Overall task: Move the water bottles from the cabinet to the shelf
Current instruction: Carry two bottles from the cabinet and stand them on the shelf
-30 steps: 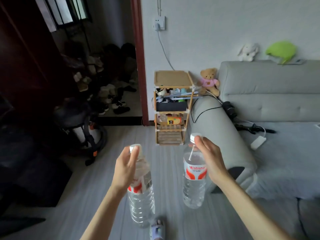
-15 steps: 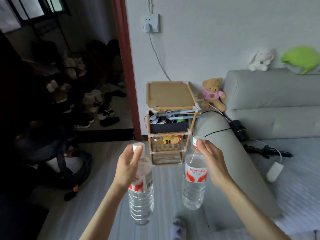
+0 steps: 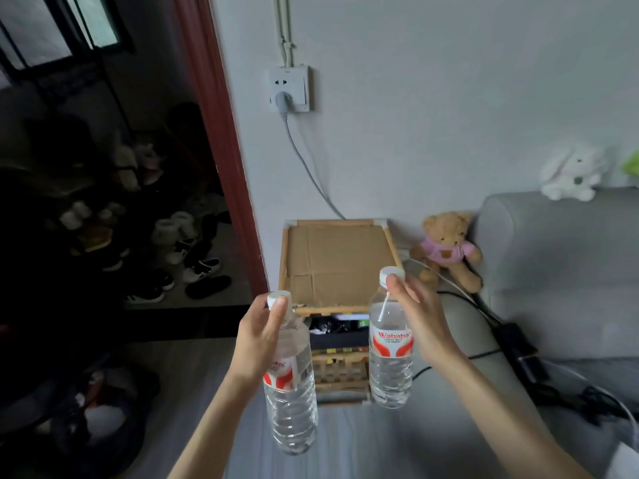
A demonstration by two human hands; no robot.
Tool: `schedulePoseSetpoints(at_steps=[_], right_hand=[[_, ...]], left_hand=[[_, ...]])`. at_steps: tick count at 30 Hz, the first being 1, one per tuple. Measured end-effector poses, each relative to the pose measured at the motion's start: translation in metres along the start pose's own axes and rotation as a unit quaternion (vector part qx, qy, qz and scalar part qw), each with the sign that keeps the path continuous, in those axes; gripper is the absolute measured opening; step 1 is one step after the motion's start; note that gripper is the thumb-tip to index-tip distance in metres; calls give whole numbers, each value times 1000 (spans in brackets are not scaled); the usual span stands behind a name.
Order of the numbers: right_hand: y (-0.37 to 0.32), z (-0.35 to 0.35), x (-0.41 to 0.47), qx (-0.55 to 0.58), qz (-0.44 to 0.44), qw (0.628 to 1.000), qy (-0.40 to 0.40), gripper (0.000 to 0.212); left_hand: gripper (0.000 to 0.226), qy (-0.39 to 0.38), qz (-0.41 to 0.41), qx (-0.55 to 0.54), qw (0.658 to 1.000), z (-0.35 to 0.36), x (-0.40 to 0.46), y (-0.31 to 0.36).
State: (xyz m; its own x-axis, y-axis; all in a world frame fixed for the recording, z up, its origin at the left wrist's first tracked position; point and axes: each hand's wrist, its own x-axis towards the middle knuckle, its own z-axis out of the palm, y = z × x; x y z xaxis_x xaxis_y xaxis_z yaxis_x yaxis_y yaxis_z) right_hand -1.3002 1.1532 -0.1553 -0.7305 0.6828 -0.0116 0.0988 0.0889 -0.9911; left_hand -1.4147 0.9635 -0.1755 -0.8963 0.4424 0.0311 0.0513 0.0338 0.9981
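Bottles: two, clear ribbed plastic, white-capped; left hand [image 3: 260, 340] grips one [image 3: 292, 392], right hand [image 3: 420, 323] another [image 3: 390, 354]; beyond them, a bamboo shelf [image 3: 337, 261].

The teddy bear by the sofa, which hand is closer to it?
Right. The right hand holds its bottle just below-left of the teddy bear; the left hand is farther left, beyond the shelf.

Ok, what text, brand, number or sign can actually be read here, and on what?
"Wahaha": red label of the right bottle.
Small print beneath it: too small to read.
Left bottle label: turned away, partly hidden by the left hand; barcode digits too blurred.
Nothing else legible.
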Motion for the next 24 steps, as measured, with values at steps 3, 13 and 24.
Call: schedulePoseSetpoints(at_steps=[3, 13, 24], right_hand=[[-2, 7, 52, -5, -10, 1000, 11, 33], [-1, 52, 202, -12, -10, 999, 32, 35], [27, 67, 312, -51, 5, 998, 39, 18]], left_hand=[[30, 4, 9, 8, 1000, 7, 51, 0], [29, -3, 40, 47, 998, 20, 226, -14], [38, -72, 30, 129, 989, 51, 337, -22]])
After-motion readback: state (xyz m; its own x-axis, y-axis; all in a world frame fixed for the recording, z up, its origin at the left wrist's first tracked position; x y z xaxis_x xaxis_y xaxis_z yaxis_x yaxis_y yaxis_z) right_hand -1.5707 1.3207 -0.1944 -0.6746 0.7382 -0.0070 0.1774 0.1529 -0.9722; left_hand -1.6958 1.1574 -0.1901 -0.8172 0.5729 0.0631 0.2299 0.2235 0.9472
